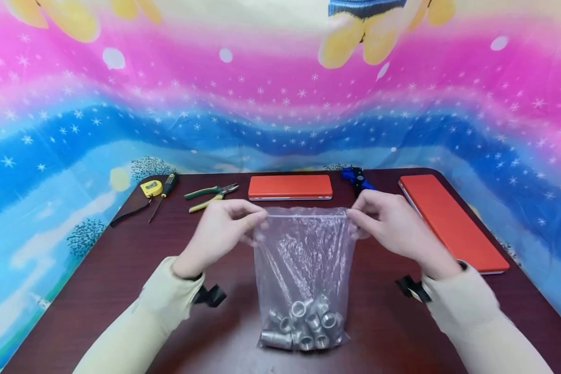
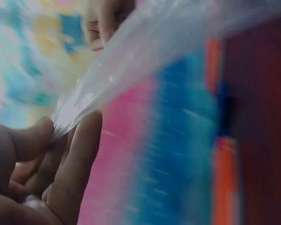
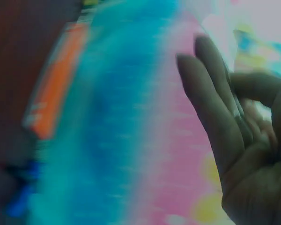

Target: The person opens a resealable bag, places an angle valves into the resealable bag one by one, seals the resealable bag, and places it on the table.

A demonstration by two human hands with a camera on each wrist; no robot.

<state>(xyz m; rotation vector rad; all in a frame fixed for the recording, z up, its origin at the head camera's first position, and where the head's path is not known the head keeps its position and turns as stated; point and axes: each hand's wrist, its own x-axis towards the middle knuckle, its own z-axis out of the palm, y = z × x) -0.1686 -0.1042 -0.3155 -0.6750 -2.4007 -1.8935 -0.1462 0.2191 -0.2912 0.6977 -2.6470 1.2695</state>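
A clear plastic zip bag hangs upright between my hands in the head view. Several silver metal pipe fittings are heaped in its bottom. At the bag's top left corner, my left hand pinches the edge between thumb and fingers; the left wrist view shows the gathered film there. My right hand pinches the opposite top corner, its thumb in front. The right wrist view is blurred, with that hand's fingers seen from the side.
Along the back of the dark table lie a yellow tape measure, a screwdriver, green-and-yellow pliers, a red case and a blue tool. A longer red case lies at the right.
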